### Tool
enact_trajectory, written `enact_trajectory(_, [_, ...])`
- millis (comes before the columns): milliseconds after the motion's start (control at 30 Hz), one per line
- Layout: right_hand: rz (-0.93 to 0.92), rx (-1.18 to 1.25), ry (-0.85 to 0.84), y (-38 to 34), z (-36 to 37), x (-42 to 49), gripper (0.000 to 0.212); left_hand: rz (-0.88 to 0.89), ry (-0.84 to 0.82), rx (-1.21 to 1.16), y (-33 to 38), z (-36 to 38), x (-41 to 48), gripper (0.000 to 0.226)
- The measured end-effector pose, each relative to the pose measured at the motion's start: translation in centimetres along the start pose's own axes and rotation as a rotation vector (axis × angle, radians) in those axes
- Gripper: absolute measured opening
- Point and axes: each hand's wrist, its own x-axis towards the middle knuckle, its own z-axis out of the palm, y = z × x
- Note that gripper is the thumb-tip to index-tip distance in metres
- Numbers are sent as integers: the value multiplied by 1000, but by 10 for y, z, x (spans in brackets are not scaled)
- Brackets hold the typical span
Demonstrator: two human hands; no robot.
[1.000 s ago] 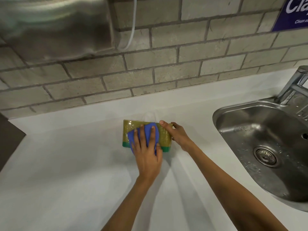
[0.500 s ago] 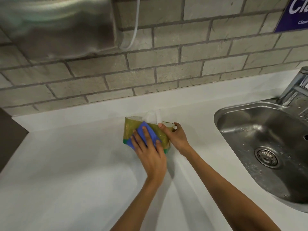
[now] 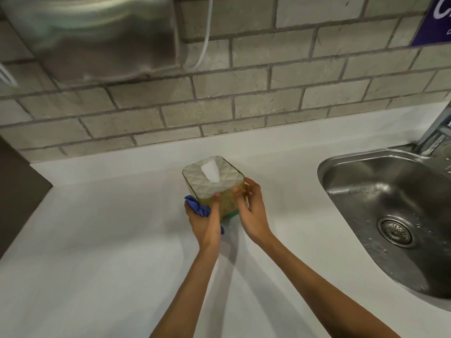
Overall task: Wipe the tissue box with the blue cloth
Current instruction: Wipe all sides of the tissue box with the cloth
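Head view: both hands hold the tissue box (image 3: 213, 185) upright, near the bench (image 3: 97, 240). Left hand (image 3: 206, 219) fingers squeeze the blue cloth (image 3: 197, 207) against its side; right hand (image 3: 251, 208) fingers grip it. She should hold steady and rub gently.

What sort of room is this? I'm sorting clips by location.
Probably a shared washroom or pantry: a steel sink set in a white counter, a steel wall dispenser or dryer on the brick wall, and a purple sign.

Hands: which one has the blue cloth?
The left hand: the blue cloth is bunched in it against the tissue box. The right hand grips only the box.
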Motion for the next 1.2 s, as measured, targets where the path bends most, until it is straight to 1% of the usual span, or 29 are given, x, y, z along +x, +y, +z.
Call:
enact_trajectory(100, [-64, -21, -1, 3, 4, -19, 52, -66, -13, 2, 8, -5, 12, 57])
enact_trajectory(233, [-114, -88, -51, 12, 13, -51, 62, -147, 6, -72, 8, -11, 20, 46])
enact_trajectory(300, [-118, -102, -73, 18, 19, -65, 69, -154, 49, -64, 8, -11, 21, 42])
enact_trajectory(367, [-105, -128, -98, 23, 23, -75, 72, -119, 96, 4, 8, -11, 22, 40])
enact_trajectory(467, [-113, -140, -125, 26, 28, -84, 65, -96, 105, 20, 7, -9, 21, 41])
enact_trajectory(533, [-118, -120, -155, 28, 31, -85, 62, -120, 55, 10, 5, -8, 19, 53])
enact_trajectory(600, [-102, -112, -188, 30, 32, -85, 65, -138, 9, 10, 4, -8, 19, 63])
enact_trajectory(667, [-101, -115, -217, 32, 31, -85, 68, -133, -15, 43, 3, -10, 23, 63])
enact_trajectory(733, [-111, -92, -229, 31, 27, -84, 61, -127, -29, 71, 4, -14, 29, 59])
enact_trajectory(800, [-127, -77, -177, 28, 19, -79, 47, -120, -57, 84, 5, -17, 34, 56])
enact_trajectory(833, [-134, -79, -113, 26, 13, -73, 41, -111, -74, 91, 6, -18, 38, 55])
enact_trajectory(900, [-144, -78, 65, 23, -5, -55, 30, -96, -105, 104, 9, -22, 45, 53])
enact_trajectory(967, [-144, -55, 221, 21, -28, -32, 26, -75, -132, 124, 13, -24, 53, 52])
enact_trajectory(1000, [-136, -51, 261, 20, -38, -21, 28, -63, -150, 132, 15, -25, 57, 51])
enact_trajectory(1067, [-91, -84, 262, 22, -55, -2, 38, -43, -197, 144, 19, -25, 64, 49])
enact_trajectory(1133, [-16, -113, 177, 29, -65, 10, 51, -24, -246, 145, 22, -23, 67, 46])
enact_trajectory(1200, [59, -126, 58, 35, -69, 16, 67, -14, -257, 133, 23, -23, 66, 42])
